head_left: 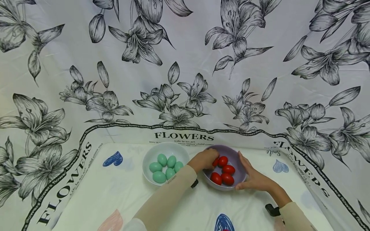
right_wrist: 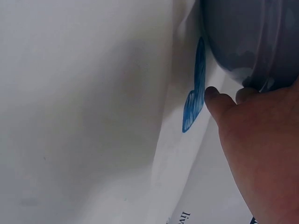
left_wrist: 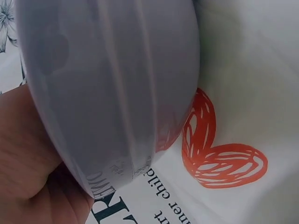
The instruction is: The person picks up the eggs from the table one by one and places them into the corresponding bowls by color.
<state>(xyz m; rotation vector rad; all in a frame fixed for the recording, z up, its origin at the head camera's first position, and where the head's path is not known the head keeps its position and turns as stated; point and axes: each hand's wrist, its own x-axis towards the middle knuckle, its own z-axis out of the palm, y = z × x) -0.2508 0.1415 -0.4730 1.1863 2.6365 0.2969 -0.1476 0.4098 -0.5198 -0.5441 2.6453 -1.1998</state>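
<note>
A purple bowl point(head_left: 243, 179) holds several red eggs point(head_left: 228, 169). My left hand point(head_left: 206, 159) reaches over its left rim, and its fingers pinch a red egg point(head_left: 215, 162) at that side, partly covered by the hand. My right hand point(head_left: 255, 178) holds the bowl's right side, thumb at the near rim and fingers along the far right. In the left wrist view the bowl's outer wall point(left_wrist: 117, 93) fills much of the picture, hiding the left fingertips. The right wrist view shows the right hand point(right_wrist: 261, 135) against the bowl's underside point(right_wrist: 252, 42).
Left of the purple bowl, a white bowl point(head_left: 145, 171) contains several mint-green eggs point(head_left: 159, 176), with my left forearm passing close by its near right edge. Both bowls stand on a white cloth point(head_left: 115, 186) printed with hearts. Behind rises a flower-patterned curtain point(head_left: 190, 48).
</note>
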